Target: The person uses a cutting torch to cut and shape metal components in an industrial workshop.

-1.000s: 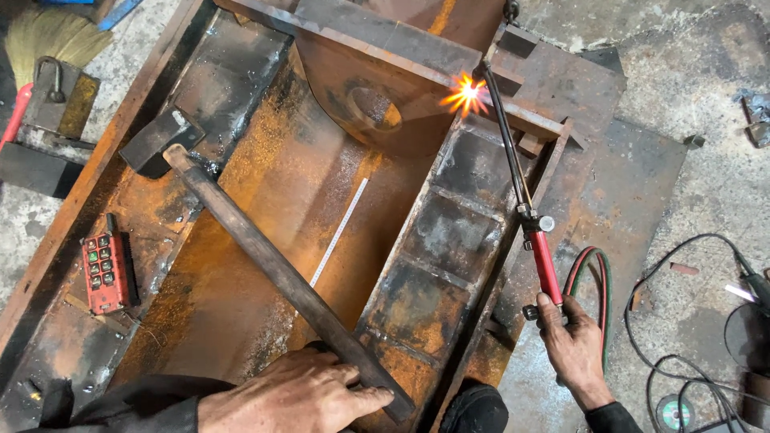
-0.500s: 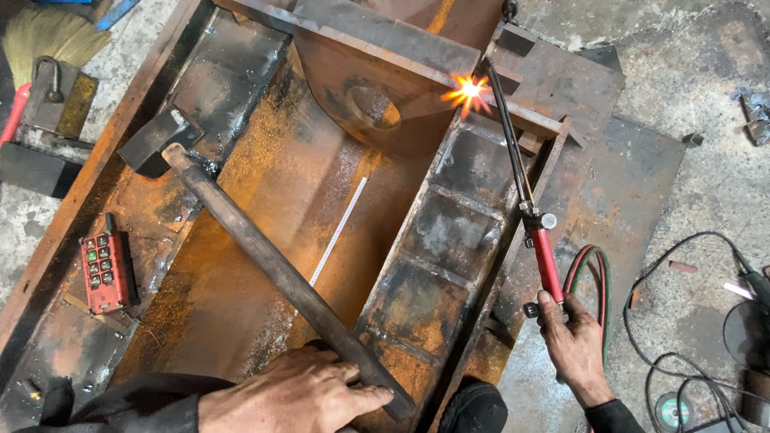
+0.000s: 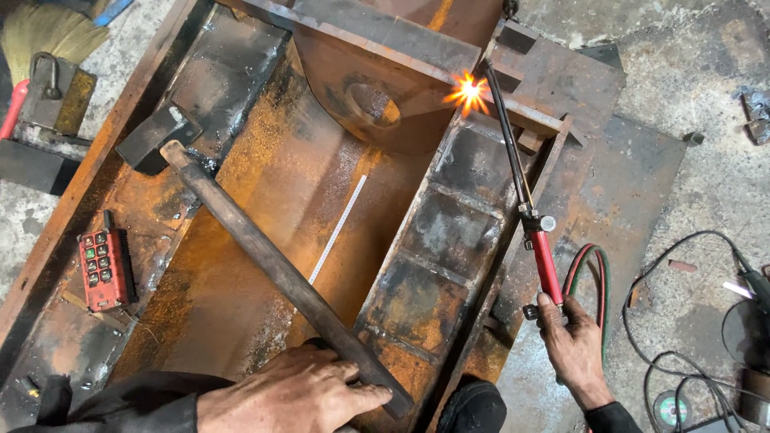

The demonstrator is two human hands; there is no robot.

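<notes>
Rusted steel plate forms a long trough-like fabrication (image 3: 265, 265) lying on a stained concrete floor (image 3: 706, 80), its orange-brown bed holding a slim white steel rule (image 3: 337, 231) and crossed by the wooden handle of a sledgehammer (image 3: 273, 269), whose dark head (image 3: 152, 136) rests on the trough's left wall. A red pendant controller (image 3: 102, 269) with rows of buttons lies on the left flange. The right hand (image 3: 571, 345) grips the red handle of a long cutting torch (image 3: 521, 200), fingers wrapped shut around it; the torch tip meets the steel at the trough's far right corner, where a bright orange-white flare (image 3: 468, 92) burns beside a plate with a round hole (image 3: 373, 104). Red and green gas hoses (image 3: 593, 273) loop just behind that hand. The left hand (image 3: 301, 393), in a dark sleeve, presses palm-down over the near end of the hammer handle, fingers curled on it. Black cables (image 3: 682, 321) trail across the floor at right; a straw broom (image 3: 44, 32) lies at top left.
</notes>
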